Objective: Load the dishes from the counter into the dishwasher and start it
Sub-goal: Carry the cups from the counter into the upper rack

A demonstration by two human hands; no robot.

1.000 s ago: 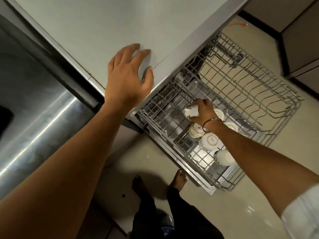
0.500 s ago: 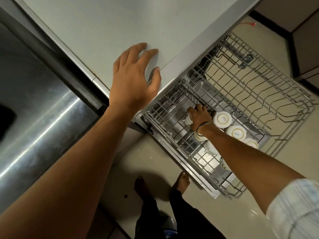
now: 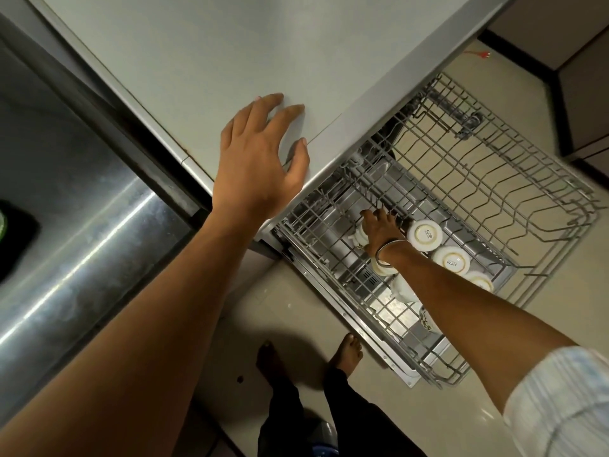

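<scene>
Since a second ago the right hand (image 3: 379, 225) has been reaching deeper into the lower rack (image 3: 333, 258), toward its back left part, carrying a small white cup (image 3: 359, 237) away from the row of cups it was hovering over. That hand is gripping the cup from above, fingers curled round it; a metal bangle (image 3: 385, 255) is sitting on the wrist. The cup is white with a gold-coloured trim, and most of it is hiding under the palm, so its shape is hard to make out.

Beside the forearm, three upturned cups (image 3: 425, 234) are standing in a line in the rack, bases showing gold rings; two of them are showing the word "SISTA". More white pieces are lying half hidden under the forearm, one with a dark leafy print (image 3: 426, 319).

On the counter (image 3: 197, 61), the left hand (image 3: 260, 159) is resting flat with fingers spread and relaxed, holding nothing. An upper rack (image 3: 494, 166) is standing pulled out over the floor. At the left a steel sink (image 3: 66, 225) is running out of view, and a dark object at its edge is cut off.
</scene>
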